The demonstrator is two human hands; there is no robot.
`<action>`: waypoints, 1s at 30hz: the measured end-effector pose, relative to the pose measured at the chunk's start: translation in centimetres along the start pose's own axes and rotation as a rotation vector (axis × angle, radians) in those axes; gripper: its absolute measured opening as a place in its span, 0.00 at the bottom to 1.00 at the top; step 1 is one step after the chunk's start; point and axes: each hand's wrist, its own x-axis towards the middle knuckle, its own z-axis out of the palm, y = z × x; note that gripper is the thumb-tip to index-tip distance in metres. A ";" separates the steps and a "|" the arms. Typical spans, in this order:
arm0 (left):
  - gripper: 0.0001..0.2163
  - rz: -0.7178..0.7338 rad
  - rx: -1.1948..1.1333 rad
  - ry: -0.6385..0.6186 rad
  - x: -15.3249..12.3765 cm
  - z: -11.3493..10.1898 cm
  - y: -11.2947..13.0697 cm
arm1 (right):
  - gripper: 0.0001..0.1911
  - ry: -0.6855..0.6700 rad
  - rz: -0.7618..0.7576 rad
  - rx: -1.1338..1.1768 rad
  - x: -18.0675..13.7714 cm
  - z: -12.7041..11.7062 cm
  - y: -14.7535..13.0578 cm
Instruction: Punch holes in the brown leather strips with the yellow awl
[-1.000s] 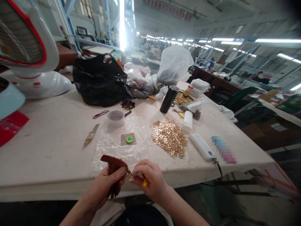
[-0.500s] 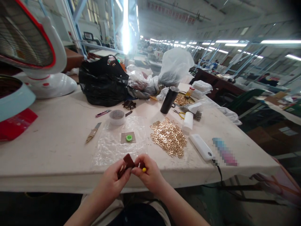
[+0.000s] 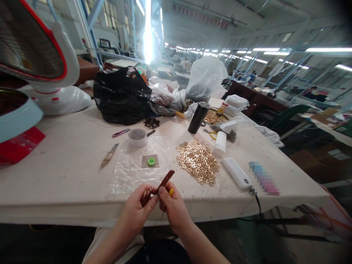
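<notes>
Over the table's front edge, my left hand (image 3: 139,205) is closed around a small bunch of brown leather tabs (image 3: 145,196), some with gold rings showing. One brown leather strap (image 3: 166,179) sticks up to the right between both hands. My right hand (image 3: 173,209) is closed, its thumb and fingers pinching the base of that strap. It also holds a thin tool with a yellow end (image 3: 171,192); a dark thin shaft shows below the fingers. Most of the tool is hidden. Beyond my hands, a green round piece (image 3: 151,161) lies on a small square card (image 3: 145,164).
A heap of gold rings (image 3: 196,161) lies right of a clear plastic sheet (image 3: 121,179). A tape roll (image 3: 137,138), knife (image 3: 109,156), black bottle (image 3: 198,117) and white power bank (image 3: 235,172) surround them. A fan (image 3: 63,99) stands left; a black bag (image 3: 121,99) lies behind.
The brown strap has swung from pointing up and left to leaning up and right, and shows edge-on. My right hand has turned and its thumb now presses on the strap.
</notes>
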 end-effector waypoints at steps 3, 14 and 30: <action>0.10 -0.036 0.000 -0.030 -0.1 -0.3 -0.1 | 0.18 -0.029 -0.071 -0.170 0.2 -0.6 -0.8; 0.13 -0.100 -0.084 -0.036 0.0 -1.2 -1.6 | 0.08 -0.079 -0.296 -0.642 0.6 -1.2 -0.5; 0.12 -0.210 -0.235 -0.005 1.2 -1.7 -1.5 | 0.20 -0.151 -0.070 -0.309 3.3 -0.8 -1.8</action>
